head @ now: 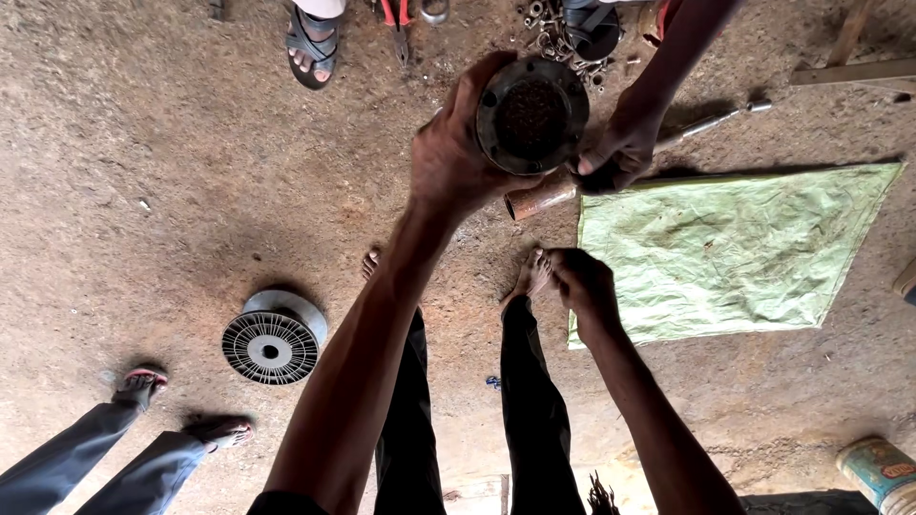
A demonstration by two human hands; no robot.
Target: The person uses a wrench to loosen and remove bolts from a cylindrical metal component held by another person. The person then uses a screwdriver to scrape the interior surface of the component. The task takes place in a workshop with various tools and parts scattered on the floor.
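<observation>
Head view: left hand (458, 153) gripping one round metal part (531, 114), right hand (584, 286) seemingly loosely curled, another person's hand (615, 153) alongside.

Illumination is soft, diffuse daylight of moderate brightness; no glare. Shadows are faint: a dim patch lies on the dirt floor (143, 143) beside the ribbed metal wheel (274, 339). The green sack (735, 248) is the brightest area. Focus is sharp centrally. Wide-angle distortion stretches limbs at the lower edge; the corners darken slightly.
</observation>
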